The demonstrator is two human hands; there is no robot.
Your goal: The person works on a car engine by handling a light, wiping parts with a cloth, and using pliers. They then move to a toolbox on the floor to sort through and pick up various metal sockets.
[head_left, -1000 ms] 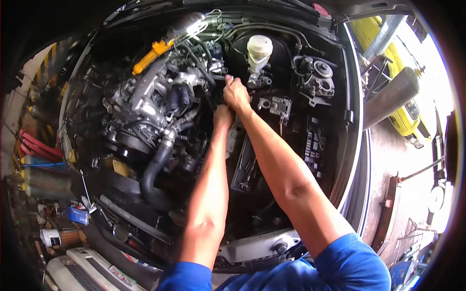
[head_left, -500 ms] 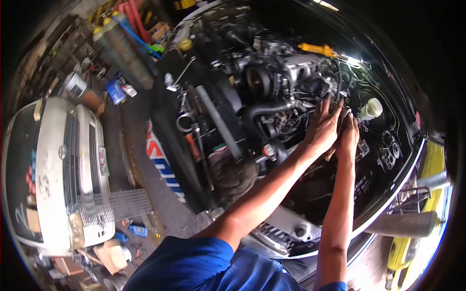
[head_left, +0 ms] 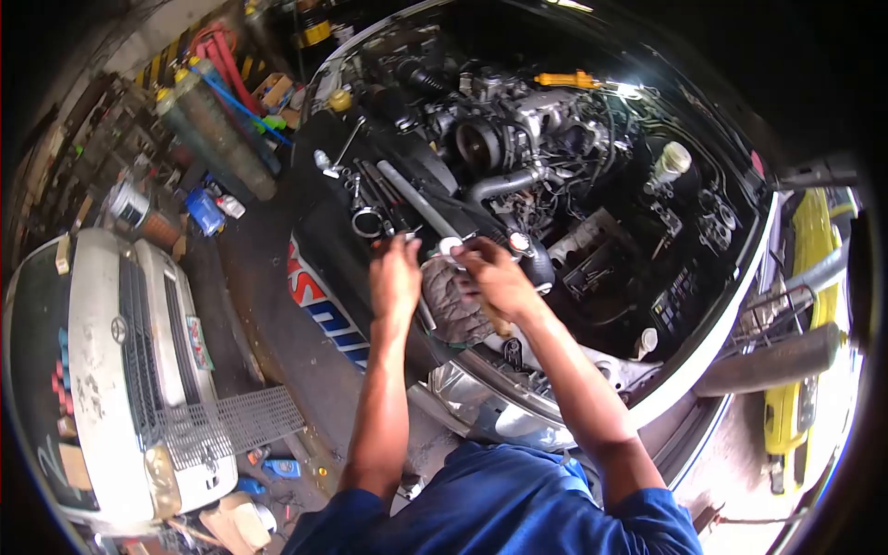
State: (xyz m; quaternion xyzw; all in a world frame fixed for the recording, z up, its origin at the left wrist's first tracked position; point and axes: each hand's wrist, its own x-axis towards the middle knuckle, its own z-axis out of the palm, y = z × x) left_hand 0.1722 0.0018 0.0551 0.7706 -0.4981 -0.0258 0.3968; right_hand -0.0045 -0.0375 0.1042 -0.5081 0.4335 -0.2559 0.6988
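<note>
One slim item with a tan end (head_left: 500,326) shows beneath our right hand (head_left: 499,282), over the grey cloth (head_left: 449,310) at the front of the engine bay. Blur hides its full shape, and we cannot tell whether the right grip, its fingers bent, is pinching it or merely lying over it. Were that hold loose, the item could slip off the soft folds and drop toward the front bodywork. A pale round piece (head_left: 450,247) shows at those fingertips; we cannot tell if it is held.

Our left hand (head_left: 396,282) reaches just beside the cloth, and its grip is equally unclear. Near it lie a ring-shaped tool (head_left: 366,222) and a long grey bar (head_left: 421,199); a careless brush of the knuckles could knock either along the dark cover (head_left: 314,240) or into the bay. Farther in, past the curved hose (head_left: 504,187), the open engine (head_left: 555,104) has gaps where anything small could vanish, and the work lamp (head_left: 566,80) glares without reaching every hollow.
</note>
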